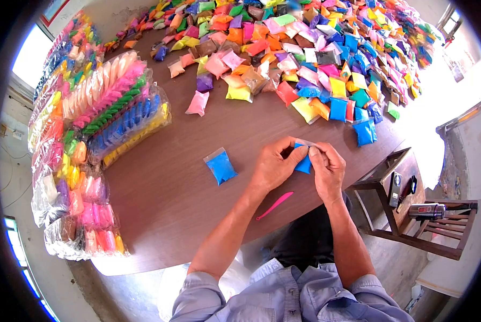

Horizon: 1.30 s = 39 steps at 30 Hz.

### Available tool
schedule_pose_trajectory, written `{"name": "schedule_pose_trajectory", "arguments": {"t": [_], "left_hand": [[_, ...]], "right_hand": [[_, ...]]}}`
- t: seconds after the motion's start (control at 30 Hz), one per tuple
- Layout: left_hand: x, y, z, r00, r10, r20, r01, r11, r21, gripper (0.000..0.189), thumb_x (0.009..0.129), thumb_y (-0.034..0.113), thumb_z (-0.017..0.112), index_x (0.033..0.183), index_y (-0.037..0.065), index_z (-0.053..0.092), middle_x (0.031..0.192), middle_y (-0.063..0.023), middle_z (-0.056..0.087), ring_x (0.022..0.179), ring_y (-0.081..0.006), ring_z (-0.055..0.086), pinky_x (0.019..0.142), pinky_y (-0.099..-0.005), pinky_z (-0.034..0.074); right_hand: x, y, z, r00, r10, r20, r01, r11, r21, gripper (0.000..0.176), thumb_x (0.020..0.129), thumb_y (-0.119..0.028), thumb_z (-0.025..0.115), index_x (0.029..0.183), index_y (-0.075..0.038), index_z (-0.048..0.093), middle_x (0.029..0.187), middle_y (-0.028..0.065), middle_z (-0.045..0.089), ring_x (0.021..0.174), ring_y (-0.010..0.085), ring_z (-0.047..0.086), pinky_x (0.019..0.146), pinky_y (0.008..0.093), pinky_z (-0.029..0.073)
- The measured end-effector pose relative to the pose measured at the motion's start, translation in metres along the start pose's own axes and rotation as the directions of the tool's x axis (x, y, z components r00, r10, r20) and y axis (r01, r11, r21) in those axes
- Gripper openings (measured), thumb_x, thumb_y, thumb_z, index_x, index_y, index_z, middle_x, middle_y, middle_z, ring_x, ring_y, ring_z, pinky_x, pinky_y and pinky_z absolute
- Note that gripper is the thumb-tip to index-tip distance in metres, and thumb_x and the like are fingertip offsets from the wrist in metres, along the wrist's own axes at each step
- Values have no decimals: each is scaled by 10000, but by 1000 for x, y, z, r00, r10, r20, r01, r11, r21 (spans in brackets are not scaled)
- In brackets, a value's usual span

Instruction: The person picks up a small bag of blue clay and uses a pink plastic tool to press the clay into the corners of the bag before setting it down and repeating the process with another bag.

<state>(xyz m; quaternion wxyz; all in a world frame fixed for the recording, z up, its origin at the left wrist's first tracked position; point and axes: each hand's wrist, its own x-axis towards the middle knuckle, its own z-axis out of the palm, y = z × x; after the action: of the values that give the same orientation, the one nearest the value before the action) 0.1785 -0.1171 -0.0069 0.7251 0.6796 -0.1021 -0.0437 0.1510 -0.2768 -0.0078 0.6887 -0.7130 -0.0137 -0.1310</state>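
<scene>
My left hand (pixel 275 163) and my right hand (pixel 328 167) meet over the near side of the table. Between them they pinch the top edge of a small blue packet (pixel 303 165), a clear plastic bag with blue filling. The fingers of both hands are closed on it, and they hide part of the bag. Another blue packet (pixel 220 166) lies flat on the table to the left of my left hand. Just below my hands rests a thin pink plastic tool (pixel 275 205) with a narrow tip.
A large heap of colourful packets (pixel 283 53) covers the table's (pixel 160 214) far side. Stacked bundles of bagged packets (pixel 90 161) line the left edge. At the right, a wooden stool (pixel 406 193) holds dark small items, beside a metal flask (pixel 427 211).
</scene>
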Motion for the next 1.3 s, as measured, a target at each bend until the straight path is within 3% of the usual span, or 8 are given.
{"name": "schedule_pose_trajectory", "arguments": {"t": [0.4, 0.57, 0.73, 0.8, 0.87, 1.1, 1.17, 1.3], "left_hand": [[0, 9, -4, 996, -91, -19, 89, 990, -108, 210, 1043, 208, 734, 1092, 3, 745, 865, 36, 685, 781, -52, 577, 696, -243, 506], [-2, 4, -10, 996, -88, 33, 80, 978, 195, 231, 1062, 209, 700, 1160, 7, 756, 940, 36, 705, 860, -39, 586, 748, -247, 503], [-4, 3, -7, 998, -56, 2, 55, 989, 139, 233, 1056, 205, 705, 1169, 8, 754, 946, 30, 708, 861, -41, 589, 751, -247, 506], [-7, 12, -4, 997, -74, -7, 74, 985, 154, 242, 1053, 200, 707, 1191, 5, 747, 961, 23, 713, 866, -45, 595, 755, -247, 511], [-12, 15, 0, 996, -92, 15, 92, 996, -13, 263, 1033, 184, 727, 1219, -1, 722, 958, -1, 720, 835, -70, 613, 732, -267, 528], [-70, 47, 5, 990, -129, -54, 132, 990, 43, 245, 1025, 121, 703, 1228, -18, 709, 1008, -17, 727, 883, -78, 646, 785, -276, 545], [-89, 58, 5, 967, -234, -103, 253, 933, 254, 260, 1000, 123, 731, 1216, -20, 706, 1004, -47, 736, 925, -101, 665, 824, -282, 554], [-130, 68, 30, 969, -184, -164, 217, 953, 211, 262, 995, 137, 745, 1200, -21, 710, 996, -52, 740, 912, -108, 673, 821, -285, 556]], "right_hand": [[0, -1, -2, 999, 15, -28, -16, 999, -42, 120, 1054, -108, 693, 1039, 6, 727, 777, -99, 508, 692, -9, 414, 577, 192, 325], [0, 5, 0, 1000, 19, -21, -19, 1000, -19, 123, 1054, -106, 694, 1096, 5, 727, 836, -89, 534, 717, -5, 425, 602, 187, 352], [0, 3, 2, 1000, 12, 4, -12, 1000, -9, 144, 1042, -105, 704, 1127, 10, 718, 877, -64, 575, 751, 0, 463, 630, 192, 387], [0, 5, 0, 1000, 12, 9, -12, 1000, 19, 143, 1040, -105, 707, 1125, 10, 719, 869, -62, 581, 753, 3, 471, 638, 193, 395], [0, 3, 2, 1000, -7, 7, 6, 997, 79, 138, 1033, -101, 718, 1116, 8, 723, 856, -58, 595, 758, 8, 493, 658, 196, 416], [-46, -19, 0, 995, 65, 80, -77, 985, 157, 172, 1042, -125, 701, 1136, 17, 723, 877, -65, 601, 769, 4, 509, 663, 198, 421], [-66, -27, -3, 982, 148, 120, -177, 944, 280, 192, 1048, -143, 691, 1147, 19, 724, 874, -69, 597, 766, 7, 509, 663, 196, 419], [-102, -22, -7, 981, 157, 116, -190, 906, 380, 180, 1055, -114, 692, 1170, 21, 717, 889, -63, 622, 795, 15, 542, 688, 196, 440]]}}
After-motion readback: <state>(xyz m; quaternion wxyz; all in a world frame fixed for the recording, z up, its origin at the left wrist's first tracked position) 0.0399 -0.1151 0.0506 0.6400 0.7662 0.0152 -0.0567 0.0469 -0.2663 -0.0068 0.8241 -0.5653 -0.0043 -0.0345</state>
